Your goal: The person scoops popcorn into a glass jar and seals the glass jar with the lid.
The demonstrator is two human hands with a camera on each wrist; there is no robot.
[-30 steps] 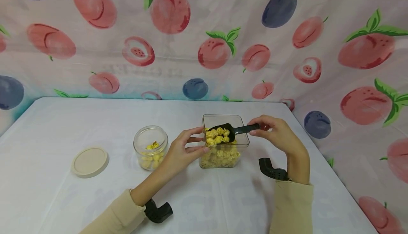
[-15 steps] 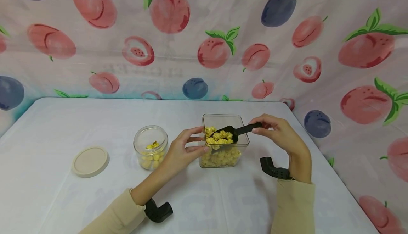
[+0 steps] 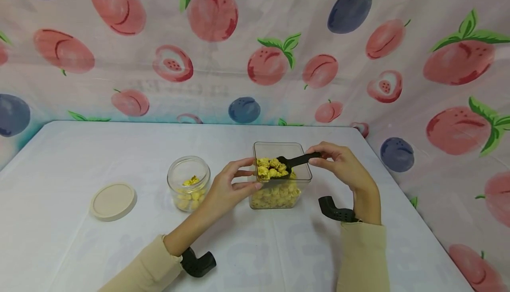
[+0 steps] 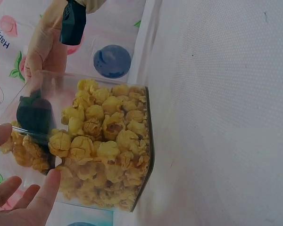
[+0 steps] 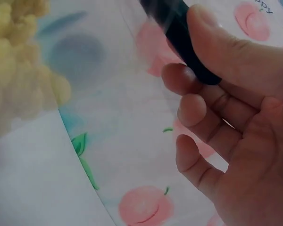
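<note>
A clear square container (image 3: 275, 200) holds yellow popcorn (image 4: 111, 141). At its left side, my left hand (image 3: 229, 188) holds the wall, with the thumb at the front near the rim and the other fingers spread along the left side. My right hand (image 3: 344, 166) pinches the handle of a black scoop (image 3: 300, 159) between thumb and fingers. The scoop's bowl sits inside the container, loaded with popcorn and partly hidden by it. In the right wrist view, the handle end (image 5: 191, 52) lies between thumb and index finger, while the other fingers curl loosely below.
Left of the container stands a round clear jar (image 3: 188, 172), uncovered, with some popcorn at its bottom. A beige round lid (image 3: 113, 201) lies flat farther left on the white table (image 3: 255, 256). A fruit-print cloth (image 3: 223, 71) hangs behind the table.
The right hand and scoop shifted slightly right, then back left; the scoop's bowl is now turned and further under the popcorn. The left hand, container, jar and lid stay in place.
</note>
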